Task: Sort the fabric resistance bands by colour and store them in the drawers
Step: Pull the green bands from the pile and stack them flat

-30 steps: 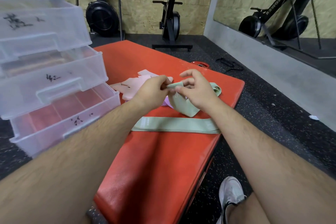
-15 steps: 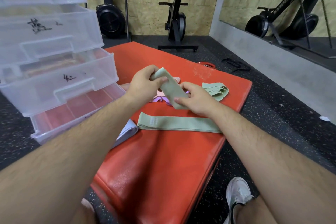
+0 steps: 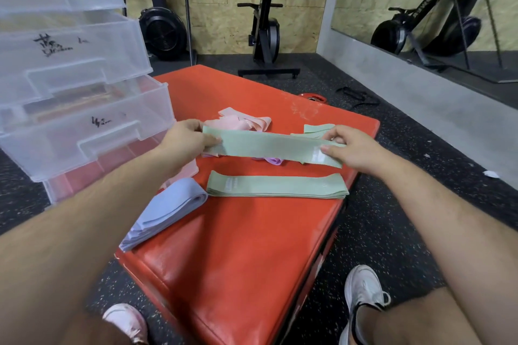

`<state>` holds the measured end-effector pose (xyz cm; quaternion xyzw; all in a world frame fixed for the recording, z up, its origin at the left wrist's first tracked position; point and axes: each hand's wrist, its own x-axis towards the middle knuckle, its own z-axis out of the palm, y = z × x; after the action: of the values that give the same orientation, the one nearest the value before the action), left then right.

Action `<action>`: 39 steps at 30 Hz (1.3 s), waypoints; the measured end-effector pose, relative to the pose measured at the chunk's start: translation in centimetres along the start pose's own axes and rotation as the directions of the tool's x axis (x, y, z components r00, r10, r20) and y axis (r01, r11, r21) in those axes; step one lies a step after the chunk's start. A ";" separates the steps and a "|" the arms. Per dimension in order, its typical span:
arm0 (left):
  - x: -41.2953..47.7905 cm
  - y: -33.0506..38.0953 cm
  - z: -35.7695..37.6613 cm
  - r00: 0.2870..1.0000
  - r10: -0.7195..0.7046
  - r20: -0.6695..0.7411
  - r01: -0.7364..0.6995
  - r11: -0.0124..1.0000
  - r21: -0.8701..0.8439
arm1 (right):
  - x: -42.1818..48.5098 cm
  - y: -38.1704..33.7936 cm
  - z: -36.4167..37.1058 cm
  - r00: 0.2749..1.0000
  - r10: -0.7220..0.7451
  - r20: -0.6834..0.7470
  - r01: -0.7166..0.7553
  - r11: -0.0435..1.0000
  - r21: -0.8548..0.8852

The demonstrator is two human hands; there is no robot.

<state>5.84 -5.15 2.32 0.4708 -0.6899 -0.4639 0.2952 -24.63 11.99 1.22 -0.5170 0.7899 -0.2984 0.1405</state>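
My left hand and right hand each pinch an end of a green band, holding it flat above the red pad, I'd say to lay it squarely on the green stack nearer me. Loose pink bands and a purple one lie behind. The blue stack sits between me and the drawers on my left.

The red bench before me carries green bands, lavender bands (at its left edge) and crumpled pink bands.

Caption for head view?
Left hand and right hand hold a green band by its ends; green stack on red mat.
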 end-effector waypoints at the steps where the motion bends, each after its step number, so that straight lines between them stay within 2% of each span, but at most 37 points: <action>1: -0.1 -0.3 0.1 1.000 0.021 0.010 -0.022 0.994 0.110 | -0.3 0.3 -0.1 1.000 0.002 0.028 -0.002 1.000 -0.012; 4: -0.4 -0.7 0.9 0.990 0.115 0.082 -0.133 0.953 0.271 | -0.9 0.8 0.2 0.992 0.009 0.129 0.006 0.993 -0.115; 8: -0.9 -1.1 2.3 0.960 0.210 0.187 -0.279 0.788 0.549 | -1.3 1.3 0.9 0.976 0.037 0.213 0.007 0.979 -0.203; 14: -0.7 -2.7 2.9 0.963 0.083 0.255 -0.239 0.697 0.676 | -1.4 2.1 1.8 0.966 0.045 0.254 0.043 0.942 -0.333; 16: -0.4 -2.9 3.0 0.953 0.130 0.273 -0.294 0.610 0.736 | -1.3 2.2 1.8 0.968 0.021 0.249 0.085 0.909 -0.408; 18: -0.5 -2.8 3.4 0.919 0.182 0.349 -0.389 0.557 0.734 | -1.5 1.9 2.0 0.959 -0.002 0.285 0.124 0.903 -0.411; 22: -1.2 -3.1 4.6 0.826 0.133 0.548 -0.519 0.561 0.645 | -2.1 0.8 3.1 0.909 -0.055 0.412 0.220 0.905 -0.363; 27: -0.8 -3.6 4.8 0.784 0.133 0.606 -0.560 0.572 0.599 | -1.8 0.6 3.6 0.912 -0.106 0.397 0.236 0.926 -0.294; 33: -0.8 -3.5 5.1 0.792 0.130 0.597 -0.555 0.562 0.613 | -1.5 1.0 3.7 0.915 -0.081 0.395 0.194 0.947 -0.255; 36: -0.7 -3.2 6.0 0.822 0.130 0.555 -0.515 0.587 0.625 | -0.6 1.5 4.2 0.957 -0.092 0.276 0.159 0.959 -0.233; 39: -0.2 -2.4 7.7 0.834 0.166 0.527 -0.503 0.623 0.600 | 0.8 1.8 5.1 0.979 -0.069 0.194 0.133 0.931 -0.341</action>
<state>0.32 -2.43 -2.90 0.2947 -0.9380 -0.1817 0.0144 -23.59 10.13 -3.86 -0.5983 0.7871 -0.1114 0.1003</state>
